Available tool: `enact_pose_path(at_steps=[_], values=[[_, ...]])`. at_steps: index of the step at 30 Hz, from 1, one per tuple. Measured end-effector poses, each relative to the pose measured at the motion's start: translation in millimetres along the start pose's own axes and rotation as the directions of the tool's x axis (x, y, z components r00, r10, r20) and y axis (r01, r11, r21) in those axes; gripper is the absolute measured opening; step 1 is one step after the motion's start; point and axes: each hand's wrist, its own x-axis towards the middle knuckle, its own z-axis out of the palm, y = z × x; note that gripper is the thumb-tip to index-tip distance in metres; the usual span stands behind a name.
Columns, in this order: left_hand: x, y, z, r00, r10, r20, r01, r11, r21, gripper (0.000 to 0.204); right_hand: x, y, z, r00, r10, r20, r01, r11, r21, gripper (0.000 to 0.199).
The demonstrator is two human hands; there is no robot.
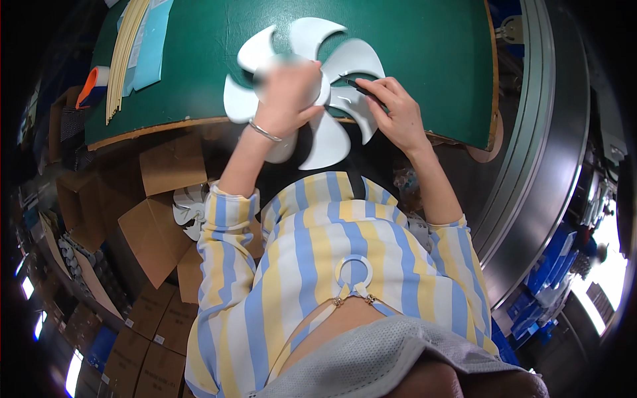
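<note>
At twelve o'clock I am curling my left hand point(286, 93) round the white fan point(326, 91), presumably steadying it where its six-o'clock blades point(328, 144) are overhanging the green surface point(441, 73), while my right hand point(397, 113), at three o'clock, is pinching a dark tool point(359, 87), likely for control.

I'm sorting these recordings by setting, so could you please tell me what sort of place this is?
Probably a factory workshop: a white, curved-bladed fan wheel at a green-topped workbench, stacked brown cardboard cartons, and a long, grey, conveyor-like metal structure.
</note>
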Motion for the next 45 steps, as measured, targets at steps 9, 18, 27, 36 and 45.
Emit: enact_pose_path(at_steps=[9, 18, 27, 36, 45], values=[[-10.4, -12.2, 12.1, 0.981, -0.116, -0.154, 0.125, 0.991, 0.055, 0.092, 8.5, 7.8, 3.4, 0.971, -0.204, 0.124, 0.211, 0.977, -0.043, 0.036], [-10.2, -12.8, 19.7, 0.963, -0.158, -0.22, 0.169, 0.985, 0.031, 0.089, 25.7, 12.8, 26.6, 0.907, -0.361, 0.219, 0.385, 0.92, -0.078, 0.038], [-9.8, -13.5, 21.7, 0.952, -0.164, -0.256, 0.175, 0.984, 0.02, 0.082, 28.1, 11.1, 28.4, 0.905, -0.35, 0.24, 0.382, 0.919, -0.099, 0.04], [-8.1, -12.9, 24.4, 0.942, -0.19, -0.278, 0.197, 0.98, -0.003, 0.08, 29.6, 11.9, 28.8, 0.911, -0.343, 0.231, 0.372, 0.923, -0.094, 0.04], [-7.8, -13.1, 22.3, 0.947, -0.177, -0.266, 0.189, 0.982, 0.017, 0.079, 30.3, 10.4, 18.6, 0.958, -0.265, 0.108, 0.272, 0.961, -0.055, 0.032]])
